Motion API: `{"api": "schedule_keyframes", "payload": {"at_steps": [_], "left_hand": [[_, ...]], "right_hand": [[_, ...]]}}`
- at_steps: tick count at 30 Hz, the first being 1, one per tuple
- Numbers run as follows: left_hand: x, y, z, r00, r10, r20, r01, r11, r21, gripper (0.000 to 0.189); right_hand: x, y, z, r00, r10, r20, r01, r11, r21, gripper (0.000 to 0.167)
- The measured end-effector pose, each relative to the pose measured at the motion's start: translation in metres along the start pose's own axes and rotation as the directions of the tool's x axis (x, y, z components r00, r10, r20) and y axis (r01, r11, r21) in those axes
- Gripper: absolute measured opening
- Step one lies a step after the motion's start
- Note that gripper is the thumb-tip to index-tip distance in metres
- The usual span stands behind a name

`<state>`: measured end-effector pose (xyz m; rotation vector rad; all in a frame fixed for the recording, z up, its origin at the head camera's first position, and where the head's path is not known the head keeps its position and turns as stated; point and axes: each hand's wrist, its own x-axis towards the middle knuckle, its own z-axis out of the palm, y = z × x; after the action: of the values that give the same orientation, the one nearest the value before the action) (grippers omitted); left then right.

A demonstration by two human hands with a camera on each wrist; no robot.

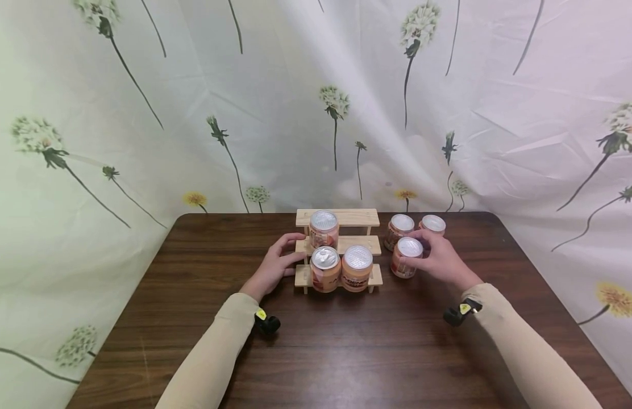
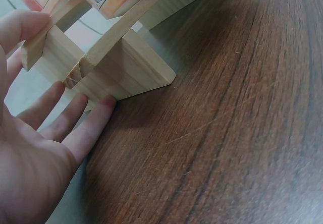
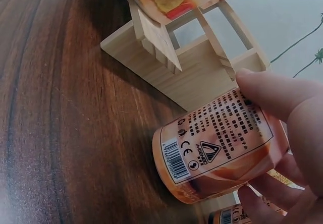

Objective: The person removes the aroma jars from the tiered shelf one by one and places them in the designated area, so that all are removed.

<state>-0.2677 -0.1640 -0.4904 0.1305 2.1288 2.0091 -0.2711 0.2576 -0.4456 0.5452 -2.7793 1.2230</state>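
Note:
A three-tier wooden rack (image 1: 359, 244) stands on the table, bearing several orange cans with silver lids. One can (image 1: 323, 230) sits on the middle tier at the left; two more, the left can (image 1: 325, 275) and the right can (image 1: 358, 272), share the front tier. My left hand (image 1: 272, 264) rests its extended fingertips against the rack's left side panel (image 2: 126, 67), holding nothing. To the right of the rack, my right hand (image 1: 444, 261) grips an orange printed can (image 3: 217, 143) between thumb and fingers. That can is upright, close to the table.
Behind the gripped can, another can (image 1: 399, 232) and a farther can (image 1: 432, 223) stand on the dark wooden table (image 1: 346, 352). A white curtain (image 1: 285, 113) with dandelion prints hangs along the table's back edge. Both wrists carry small black cameras.

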Motion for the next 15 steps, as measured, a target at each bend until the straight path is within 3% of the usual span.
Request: {"api": "schedule_keyframes", "payload": {"at_steps": [15], "left_hand": [[0.0005,0.0008,0.0007,1.000,-0.010,0.000,0.010,1.000,-0.005,0.049]], "right_hand": [[-0.0012,0.0067,-0.0006,1.000,0.005,-0.003,-0.006,1.000,-0.009,0.062]]}}
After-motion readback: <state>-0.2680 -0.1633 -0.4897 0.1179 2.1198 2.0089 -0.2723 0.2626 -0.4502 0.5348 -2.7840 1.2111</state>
